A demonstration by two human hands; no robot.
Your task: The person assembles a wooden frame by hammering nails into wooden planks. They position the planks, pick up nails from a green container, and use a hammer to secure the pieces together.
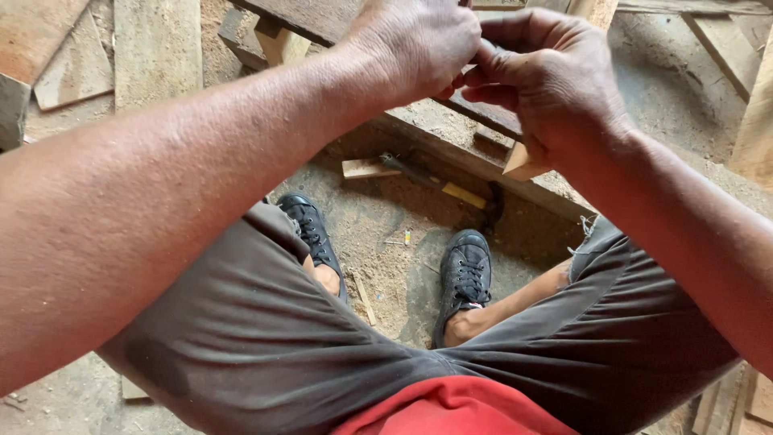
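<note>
- Fingers of both hands pinch together; what they hold is hidden.
- Left hand (419, 44) should stay steady against right hand (547, 80).
- Work over the dark plank (483, 113).

A pale wooden block (523, 165) pokes out tilted beneath the right hand (555, 84), above a dark plank (483, 113).

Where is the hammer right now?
In the head view the hammer lies on the sawdust floor beyond the person's black shoes, below the right hand, beside a small wood offcut.
</note>
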